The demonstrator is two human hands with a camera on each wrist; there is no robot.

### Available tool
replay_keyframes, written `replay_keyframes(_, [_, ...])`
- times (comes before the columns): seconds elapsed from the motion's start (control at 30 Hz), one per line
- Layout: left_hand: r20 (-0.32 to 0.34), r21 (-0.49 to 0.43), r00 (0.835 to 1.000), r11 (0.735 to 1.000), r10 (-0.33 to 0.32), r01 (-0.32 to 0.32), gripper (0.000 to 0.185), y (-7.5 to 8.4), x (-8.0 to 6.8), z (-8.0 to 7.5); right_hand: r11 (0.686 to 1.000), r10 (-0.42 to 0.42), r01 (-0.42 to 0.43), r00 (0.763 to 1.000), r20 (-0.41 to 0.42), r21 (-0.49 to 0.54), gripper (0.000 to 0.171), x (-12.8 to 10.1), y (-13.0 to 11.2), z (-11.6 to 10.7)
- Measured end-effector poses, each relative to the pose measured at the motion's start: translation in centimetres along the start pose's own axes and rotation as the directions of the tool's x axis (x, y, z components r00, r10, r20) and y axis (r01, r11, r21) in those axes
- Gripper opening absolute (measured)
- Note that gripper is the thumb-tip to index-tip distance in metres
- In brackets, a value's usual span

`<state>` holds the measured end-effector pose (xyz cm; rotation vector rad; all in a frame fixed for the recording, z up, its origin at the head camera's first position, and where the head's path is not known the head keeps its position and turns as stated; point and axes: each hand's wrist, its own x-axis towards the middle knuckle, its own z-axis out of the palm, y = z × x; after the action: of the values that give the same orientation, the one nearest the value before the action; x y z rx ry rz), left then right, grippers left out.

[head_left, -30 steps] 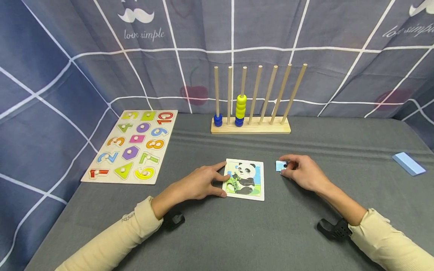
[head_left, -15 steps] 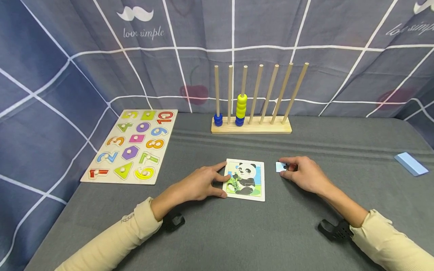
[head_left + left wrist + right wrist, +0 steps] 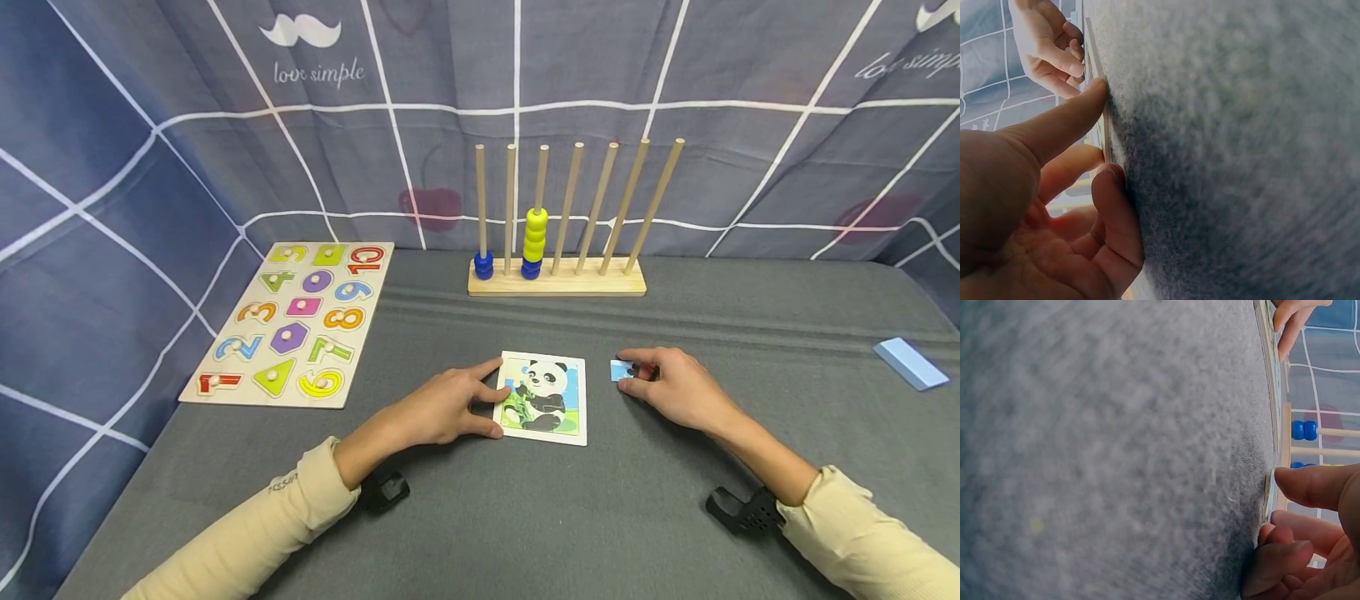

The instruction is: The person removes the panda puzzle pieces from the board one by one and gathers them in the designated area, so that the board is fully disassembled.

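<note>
A square panda puzzle point(image 3: 542, 398) with a pale frame lies flat near the middle of the table. My left hand point(image 3: 450, 406) holds its left side, thumb at the lower corner and forefinger at the upper one, with another fingertip on the picture. To the right of the puzzle, my right hand point(image 3: 671, 385) pinches a small light-blue puzzle piece point(image 3: 619, 370) between thumb and forefinger. A dark patch shows on the piece; the fingers hide its right part. In the right wrist view the thumb point(image 3: 1310, 485) meets the piece's edge, close to the cloth.
A number-and-shape peg board point(image 3: 307, 387) lies to the left. Behind the puzzle stands a wooden peg rack point(image 3: 592, 285) with blue and yellow beads on some rods. A light-blue block point(image 3: 911, 363) lies far right. Patterned curtain point(image 3: 450, 75) hangs behind the grey cloth-covered table point(image 3: 540, 533).
My right hand has shifted very slightly toward me, still pinching the puzzle piece. The left hand keeps its hold on the panda puzzle.
</note>
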<state>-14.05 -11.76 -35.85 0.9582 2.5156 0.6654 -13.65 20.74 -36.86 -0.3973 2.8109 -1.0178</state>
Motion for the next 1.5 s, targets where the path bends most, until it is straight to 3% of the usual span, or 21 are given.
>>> replay_keyframes(0.4, [-0.002, -0.001, 1.000, 1.000, 0.001, -0.001, 0.058, 0.0, -0.1, -0.1, 1.000, 0.001, -0.001, 1.000, 0.006, 0.028, 0.036, 0.1, -0.8, -0.1])
replay_keyframes(0.6, [0.000, 0.018, 1.000, 1.000, 0.005, -0.005, 0.057, 0.1, -0.1, -0.2, 0.996, -0.076, 0.077, 0.997, -0.021, 0.047, 0.032, 0.7, -3.0, 0.6])
replay_keyframes(0.9, [0.004, 0.017, 1.000, 1.000, 0.006, -0.006, 0.057, 0.0, -0.1, -0.2, 0.978, -0.191, 0.186, 0.980, 0.046, 0.097, 0.028, 2.6, -5.7, 3.4])
replay_keyframes(1.03, [0.000, 0.023, 1.000, 1.000, 0.018, -0.018, 0.056, 0.0, 0.0, -0.2, 0.976, -0.209, 0.202, 0.973, 0.103, 0.077, 0.030, 3.2, -6.0, 4.3])
replay_keyframes(1.27, [0.001, 0.016, 1.000, 1.000, 0.019, -0.019, 0.057, 0.0, 0.0, -0.2, 0.983, -0.161, 0.175, 0.960, 0.227, -0.046, 0.038, 3.7, -6.8, 4.7])
replay_keyframes(1.5, [-0.004, 0.009, 1.000, 1.000, 0.021, -0.021, 0.057, 0.0, 0.0, -0.3, 0.979, -0.169, 0.188, 0.964, 0.208, -0.075, 0.035, 3.8, -6.9, 4.8])
